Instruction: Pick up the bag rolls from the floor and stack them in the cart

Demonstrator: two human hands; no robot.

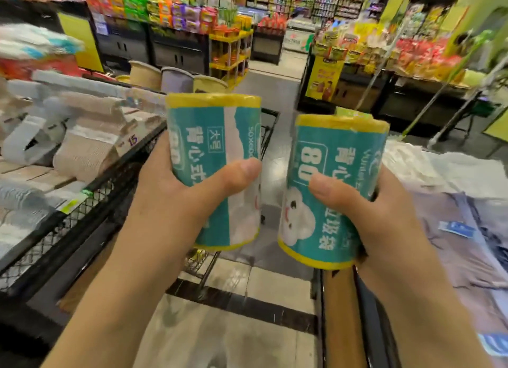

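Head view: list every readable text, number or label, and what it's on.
"80" on the right roll, gripped by the right hand.
"背心式" on the left roll, gripped by the left hand; partly covered by the thumb.
"大号" boxed on the left roll.
"15" on a price tag on the left shelf.
Smaller print on both rolls, the yellow floor sign and shelf packaging: too blurred to read.
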